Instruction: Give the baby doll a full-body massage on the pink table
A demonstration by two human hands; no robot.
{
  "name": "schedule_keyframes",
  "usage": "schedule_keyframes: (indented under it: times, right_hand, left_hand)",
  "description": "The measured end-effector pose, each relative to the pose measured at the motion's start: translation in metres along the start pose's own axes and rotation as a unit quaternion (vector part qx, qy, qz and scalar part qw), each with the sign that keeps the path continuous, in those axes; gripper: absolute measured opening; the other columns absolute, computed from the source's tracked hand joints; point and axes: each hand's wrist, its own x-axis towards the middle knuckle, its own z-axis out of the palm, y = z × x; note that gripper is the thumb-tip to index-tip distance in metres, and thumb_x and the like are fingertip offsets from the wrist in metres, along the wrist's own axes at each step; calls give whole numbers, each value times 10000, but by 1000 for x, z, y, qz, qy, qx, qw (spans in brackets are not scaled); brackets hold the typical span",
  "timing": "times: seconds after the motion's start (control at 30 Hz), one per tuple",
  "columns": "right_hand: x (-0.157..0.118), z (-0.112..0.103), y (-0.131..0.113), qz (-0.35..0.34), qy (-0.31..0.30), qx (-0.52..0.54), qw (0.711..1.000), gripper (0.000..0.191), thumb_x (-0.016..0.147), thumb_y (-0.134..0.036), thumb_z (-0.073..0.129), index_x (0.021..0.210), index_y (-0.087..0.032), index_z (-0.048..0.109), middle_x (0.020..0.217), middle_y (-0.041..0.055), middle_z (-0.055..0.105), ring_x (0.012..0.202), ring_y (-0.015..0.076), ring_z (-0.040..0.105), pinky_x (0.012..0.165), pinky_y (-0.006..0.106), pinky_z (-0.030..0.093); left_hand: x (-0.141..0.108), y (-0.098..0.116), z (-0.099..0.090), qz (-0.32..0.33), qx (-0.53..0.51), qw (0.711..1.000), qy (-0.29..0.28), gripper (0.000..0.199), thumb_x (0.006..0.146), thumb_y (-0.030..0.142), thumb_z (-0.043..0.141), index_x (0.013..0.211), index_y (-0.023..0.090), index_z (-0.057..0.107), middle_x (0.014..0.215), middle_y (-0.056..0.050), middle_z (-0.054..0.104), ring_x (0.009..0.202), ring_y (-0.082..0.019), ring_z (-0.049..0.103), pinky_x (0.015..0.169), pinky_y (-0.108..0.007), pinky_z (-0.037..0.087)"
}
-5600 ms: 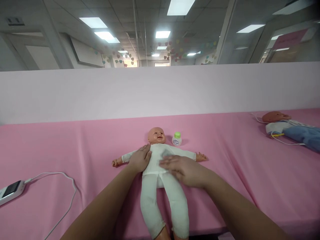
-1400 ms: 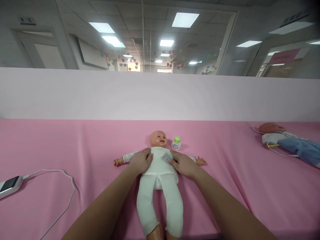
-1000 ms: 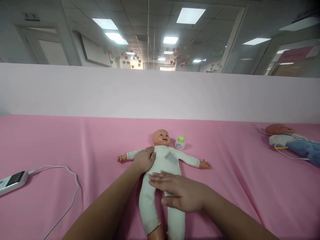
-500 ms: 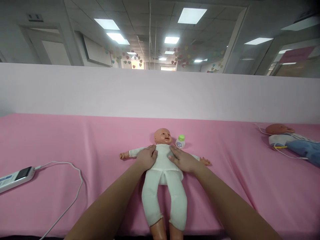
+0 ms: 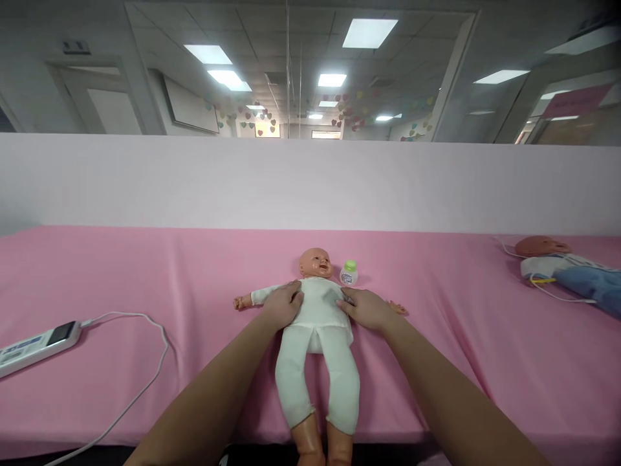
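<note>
A baby doll [image 5: 317,307] in a white cloth suit lies on its back in the middle, head away from me and arms spread. My left hand [image 5: 284,304] rests flat on the doll's chest and shoulder on the left side, fingers stretched forward. On the right side, my right hand [image 5: 367,307] lies over the doll's shoulder and upper arm, fingers extended and thumb apart, and covers much of that arm. Neither hand grips anything. Beside the doll's head stands a small clear bottle [image 5: 348,274] with a green cap, just beyond my right fingertips.
The doll lies on a pink sheet [image 5: 204,375]. At the left is a white handheld device [image 5: 41,343] with a dark screen and a white cable [image 5: 158,369]. A second doll [image 5: 577,272] in blue clothing with thin tubes lies far right. A white panel [image 5: 310,184] borders the back.
My right hand has shifted slightly right, off the doll's chest toward its shoulder and arm. My left hand stays in nearly the same place. The camera view has moved a little.
</note>
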Motion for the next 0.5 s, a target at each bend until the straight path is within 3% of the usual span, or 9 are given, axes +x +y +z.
schedule_keyframes:
  times: [0.2,0.4,0.5]
  right_hand:
    - [-1,-2,3,-15,14,7,1000,379,1039,-489,498,1247,-239,693,1214,99,756,1074,285,690,838,336,448]
    - [0,-11,22,62,17,-60,996,411,964,-561,582,1097,-203,733,1090,127,770,983,306,705,760,338,440]
    - [-2,-19,45,116,3,-34,993,407,908,-574,634,1057,-209,736,1095,139,764,943,305,711,715,333,446]
  left_hand:
    - [0,-5,-5,2,13,1000,7,573,1024,390,420,1504,118,574,1539,-135,584,1444,-291,531,1231,-418,369]
    - [-8,-27,-25,9,83,996,-9,491,997,350,466,1428,197,646,1491,-128,631,1358,-336,602,1132,-461,446]
    - [-13,-39,-40,-30,106,994,-15,506,946,337,547,1437,255,637,1519,-111,610,1361,-359,590,1053,-469,486]
